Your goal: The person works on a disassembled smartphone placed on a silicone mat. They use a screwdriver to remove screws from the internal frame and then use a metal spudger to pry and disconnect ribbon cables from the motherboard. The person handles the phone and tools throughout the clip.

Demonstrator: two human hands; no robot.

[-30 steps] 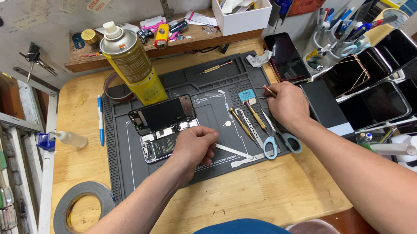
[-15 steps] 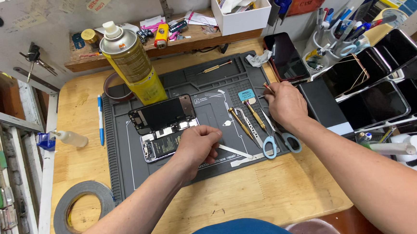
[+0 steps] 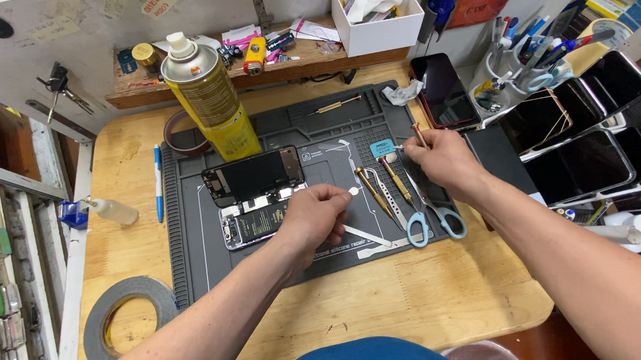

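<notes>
Grey mat (image 3: 189,210): left hand (image 3: 312,217) pinches something hidden beside opened phone (image 3: 255,199); right hand (image 3: 442,161) grips screwdriver (image 3: 419,133).

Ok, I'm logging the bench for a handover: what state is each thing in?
Phone: opened, screen lifted off, insides exposed.
Spray can: upright, capped.
Scissors: lying shut.
White box: open.
Left hand: resting by the phone.
Right hand: pinching a small screwdriver.
</notes>
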